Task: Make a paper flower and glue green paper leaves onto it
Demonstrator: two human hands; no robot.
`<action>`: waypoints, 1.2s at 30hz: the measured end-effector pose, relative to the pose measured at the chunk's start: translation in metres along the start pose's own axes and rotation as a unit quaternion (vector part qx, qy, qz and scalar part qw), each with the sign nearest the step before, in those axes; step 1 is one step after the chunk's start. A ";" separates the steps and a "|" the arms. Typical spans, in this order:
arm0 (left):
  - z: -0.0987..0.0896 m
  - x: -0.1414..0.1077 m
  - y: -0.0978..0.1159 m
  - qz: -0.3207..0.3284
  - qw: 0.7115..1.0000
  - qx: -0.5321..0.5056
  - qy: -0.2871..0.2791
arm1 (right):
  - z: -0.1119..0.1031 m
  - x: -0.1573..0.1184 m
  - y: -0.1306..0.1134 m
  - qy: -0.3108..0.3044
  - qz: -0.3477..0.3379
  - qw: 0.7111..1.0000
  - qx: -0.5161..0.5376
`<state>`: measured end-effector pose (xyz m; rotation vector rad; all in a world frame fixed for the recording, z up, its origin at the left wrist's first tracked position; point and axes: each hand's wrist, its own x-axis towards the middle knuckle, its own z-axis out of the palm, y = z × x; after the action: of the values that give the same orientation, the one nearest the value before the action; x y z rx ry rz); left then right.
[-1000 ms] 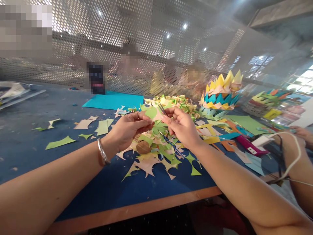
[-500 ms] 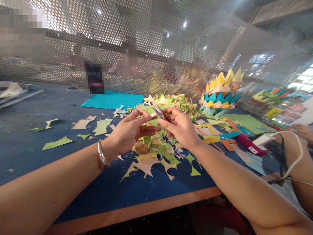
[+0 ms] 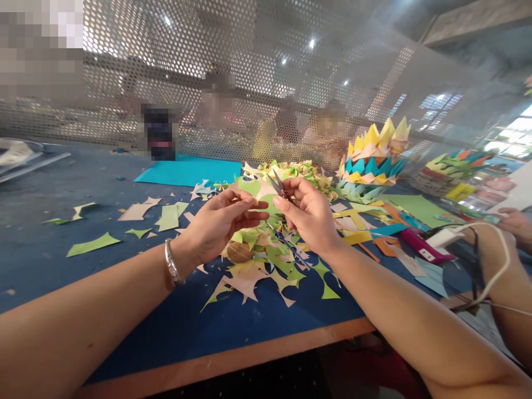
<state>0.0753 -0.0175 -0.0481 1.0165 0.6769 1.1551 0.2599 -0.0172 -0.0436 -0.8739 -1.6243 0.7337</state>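
Note:
My left hand, with a silver bangle at its wrist, is closed, thumb and forefinger pinched on a small pale paper piece. Its other fingers curl below. Across from it, my right hand grips small scissors with dark reddish handles, the blades pointing up and left beside the paper. Both hands are raised over a heap of green and pale pink paper offcuts. In the heap lie a round brown object and a blue, thin tool, partly covered.
Behind the hands lie a turquoise sheet and a pile of small folded paper pieces. Stacked pointed paper rings stand back right. A magenta power strip with a white cable lies right, near another person's arm. Perforated metal closes the back.
The scissors have shifted slightly right and stand more upright, their blades apart from my left fingers. My two hands are a little farther apart. More of the pale paper shows.

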 end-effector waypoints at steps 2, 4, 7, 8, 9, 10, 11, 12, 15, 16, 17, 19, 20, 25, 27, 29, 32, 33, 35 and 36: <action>-0.001 0.001 0.000 -0.002 1.000 0.009 -0.006 | -0.001 0.000 0.001 0.009 -0.011 1.000 -0.001; -0.003 0.001 -0.001 -0.005 1.000 0.024 -0.015 | -0.001 0.000 0.001 0.021 -0.021 1.000 -0.005; -0.004 0.001 -0.003 -0.007 0.998 0.055 -0.028 | -0.002 0.001 0.002 0.035 -0.020 0.999 -0.020; -0.003 0.001 -0.003 -0.006 0.997 0.065 -0.029 | -0.003 0.001 0.003 0.036 -0.019 0.999 -0.023; -0.003 0.001 -0.003 -0.005 0.997 0.075 -0.029 | -0.003 0.001 0.003 0.036 -0.019 0.999 -0.024; -0.003 0.001 -0.003 -0.001 0.996 0.084 -0.029 | -0.003 0.001 0.003 0.033 -0.019 0.999 -0.025; -0.003 0.002 -0.003 0.004 0.995 0.094 -0.029 | -0.003 0.001 0.004 0.030 -0.020 0.999 -0.026; -0.004 0.003 -0.002 0.013 0.994 0.104 -0.025 | -0.004 0.001 0.004 0.028 -0.021 0.999 -0.026; -0.012 0.011 0.005 0.049 0.990 0.126 0.028 | -0.005 0.001 0.004 0.030 -0.024 0.999 -0.027; -0.016 0.014 0.009 0.056 0.989 0.122 0.061 | -0.005 0.001 0.004 0.031 -0.025 0.999 -0.025; -0.020 0.018 0.013 0.059 0.989 0.105 0.091 | -0.005 0.001 0.003 0.031 -0.026 0.999 -0.022; -0.027 0.024 0.020 0.050 0.987 0.053 0.146 | -0.006 0.001 0.002 0.026 -0.023 0.999 -0.018; -0.029 0.025 0.023 0.056 0.985 0.042 0.156 | -0.006 0.001 0.001 0.022 -0.019 0.999 -0.018; -0.019 0.014 0.021 0.059 0.995 0.067 0.043 | -0.005 0.000 -0.001 -0.001 -0.001 1.000 -0.017; -0.011 0.008 0.015 0.032 0.997 0.061 -0.022 | -0.005 0.000 -0.001 -0.008 -0.004 1.000 -0.007; -0.006 0.003 0.011 0.020 0.997 0.050 -0.051 | -0.004 0.000 0.000 -0.017 -0.012 1.000 0.003; -0.001 -0.001 0.008 0.014 0.996 0.070 -0.056 | -0.002 -0.001 0.000 -0.039 -0.012 0.999 0.022; 0.000 -0.002 0.007 0.014 0.995 0.086 -0.053 | -0.002 -0.001 0.000 -0.046 -0.007 0.999 0.025; 0.001 -0.003 0.006 0.016 0.992 0.115 -0.045 | -0.002 -0.002 -0.001 -0.056 0.002 0.998 0.025; 0.001 -0.003 0.005 0.018 0.991 0.125 -0.039 | -0.002 -0.002 -0.001 -0.061 0.006 0.998 0.023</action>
<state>0.0730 -0.0201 -0.0433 1.2833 0.7564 1.0729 0.2615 -0.0189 -0.0435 -0.8200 -1.7039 0.8451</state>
